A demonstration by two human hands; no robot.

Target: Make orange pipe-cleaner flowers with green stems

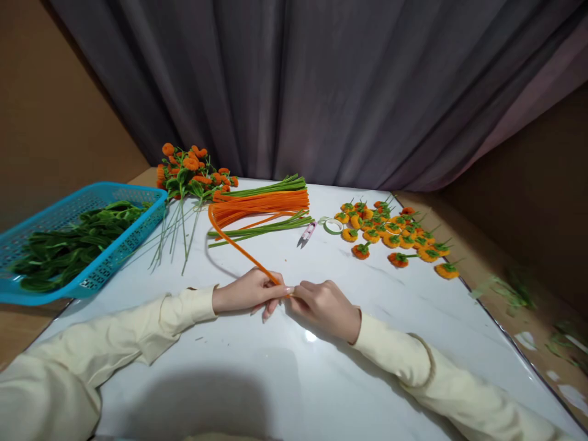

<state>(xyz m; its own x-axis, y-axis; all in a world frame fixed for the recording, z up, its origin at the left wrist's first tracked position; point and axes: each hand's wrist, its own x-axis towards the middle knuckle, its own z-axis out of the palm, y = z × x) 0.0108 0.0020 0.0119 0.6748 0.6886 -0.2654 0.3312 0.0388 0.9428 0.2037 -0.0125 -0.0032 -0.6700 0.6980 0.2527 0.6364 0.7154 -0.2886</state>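
Over the middle of the white table, my left hand (258, 291) pinches an orange pipe cleaner (244, 252) near its end. The free length of it bends up and away to the left, toward the bundle of orange pipe cleaners (266, 207). Close against the left fingertips, my right hand (324, 306) is closed on the same pipe cleaner's end, which the fingers mostly hide. Green pipe cleaners (264, 228) lie in front of and behind the orange bundle. Beyond my hands rest pink-handled snips (307, 234) and a roll of green tape (333, 226).
At left a blue plastic basket (98, 272) holds green fuzzy leaves (68, 245). Orange flowers on stems (190, 164) are heaped at the back left. Several orange and yellow flower heads (392, 239) spread across the right. Green scraps (509, 291) lie beyond the table's right edge.
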